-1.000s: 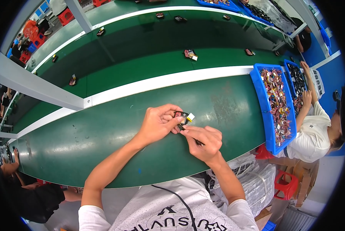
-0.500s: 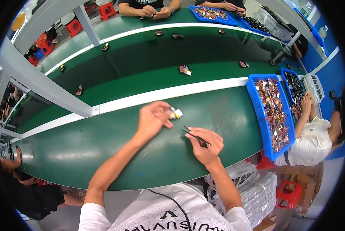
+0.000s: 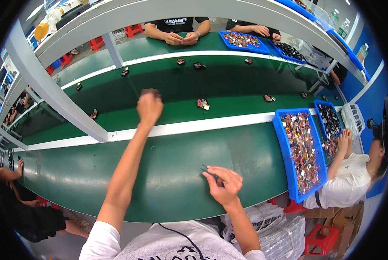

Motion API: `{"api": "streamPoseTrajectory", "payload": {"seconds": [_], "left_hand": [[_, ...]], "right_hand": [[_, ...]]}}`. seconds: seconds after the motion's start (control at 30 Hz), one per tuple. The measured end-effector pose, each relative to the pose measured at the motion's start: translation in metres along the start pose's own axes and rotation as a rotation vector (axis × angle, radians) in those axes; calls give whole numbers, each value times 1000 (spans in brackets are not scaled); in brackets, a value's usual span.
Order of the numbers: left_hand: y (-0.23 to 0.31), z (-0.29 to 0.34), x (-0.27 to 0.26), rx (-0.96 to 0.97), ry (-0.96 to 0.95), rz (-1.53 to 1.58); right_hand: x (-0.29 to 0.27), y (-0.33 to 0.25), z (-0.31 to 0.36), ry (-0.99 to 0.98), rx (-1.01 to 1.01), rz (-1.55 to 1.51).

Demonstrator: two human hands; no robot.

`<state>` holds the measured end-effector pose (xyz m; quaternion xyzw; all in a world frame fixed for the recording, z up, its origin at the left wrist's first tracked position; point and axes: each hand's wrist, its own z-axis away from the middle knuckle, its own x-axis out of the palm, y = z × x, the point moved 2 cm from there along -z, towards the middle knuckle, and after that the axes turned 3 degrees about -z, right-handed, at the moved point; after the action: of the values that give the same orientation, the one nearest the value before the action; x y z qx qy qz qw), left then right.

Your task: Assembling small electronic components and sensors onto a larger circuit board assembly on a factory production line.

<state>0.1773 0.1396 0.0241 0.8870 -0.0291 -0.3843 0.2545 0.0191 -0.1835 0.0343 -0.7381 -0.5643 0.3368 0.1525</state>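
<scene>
My left hand (image 3: 150,107) is stretched out over the dark green conveyor belt (image 3: 129,103), past the white rail. Its fingertips are smeared by motion, so whether anything is in them does not show. My right hand (image 3: 223,185) pinches a pair of thin dark tweezers (image 3: 204,168), their tips pointing up and left above the green worktable (image 3: 189,147). A small part with a white tab and reddish pieces (image 3: 203,104) lies on the belt to the right of my left hand.
A blue tray (image 3: 279,143) full of small reddish parts stands at the right end of the worktable. Another blue tray (image 3: 318,105) beyond it holds black parts. A grey frame post (image 3: 66,97) rises at left. Co-workers sit across the belt and at both sides.
My left hand has left the worktable, where it held a small white-and-yellow part, and moved forward over the belt. My right hand keeps the tweezers. The view has tilted up.
</scene>
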Motion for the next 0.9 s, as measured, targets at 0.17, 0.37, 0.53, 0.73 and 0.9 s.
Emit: {"api": "streamPoseTrajectory", "payload": {"seconds": [0.17, 0.37, 0.53, 0.73, 0.9], "left_hand": [[80, -5, 55, -314, -623, 567], [82, -1, 82, -346, -633, 347], [70, 4, 71, -269, -558, 258], [76, 48, -10, -337, -714, 787], [67, 105, -64, -424, -840, 848]], "right_hand": [[0, 4, 1, -27, -79, -21], [7, 1, 0, -13, -46, -37], [6, -3, 5, -49, 1, -30], [1, 5, 12, -67, 96, -58], [-4, -2, -4, -78, 480, -445]]}}
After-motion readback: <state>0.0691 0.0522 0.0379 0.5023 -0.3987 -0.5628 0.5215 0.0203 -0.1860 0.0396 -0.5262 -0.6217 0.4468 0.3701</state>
